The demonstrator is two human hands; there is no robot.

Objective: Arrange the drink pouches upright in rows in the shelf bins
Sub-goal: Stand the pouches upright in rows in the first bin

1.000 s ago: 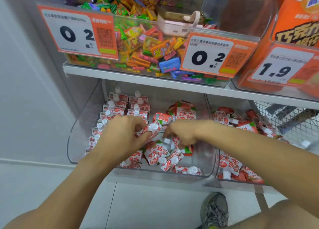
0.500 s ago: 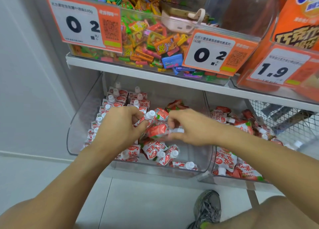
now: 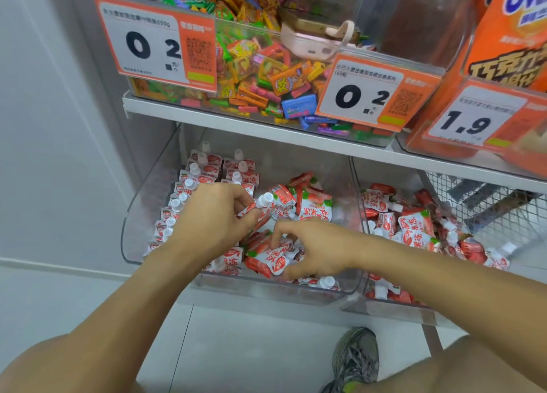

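Hands work inside a clear plastic shelf bin (image 3: 139, 215). Left hand (image 3: 213, 218) pinches a red-and-white capped drink pouch (image 3: 260, 206); right hand (image 3: 313, 250) grips another pouch (image 3: 272, 261). Upright rows (image 3: 204, 173) fill the left side; a loose pile (image 3: 307, 206) remains.

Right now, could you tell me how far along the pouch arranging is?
Done: upright rows along the left bin's left side. In hand: left hand holds one pouch; right hand grips another. Left: the loose heap and the jumbled right bin.
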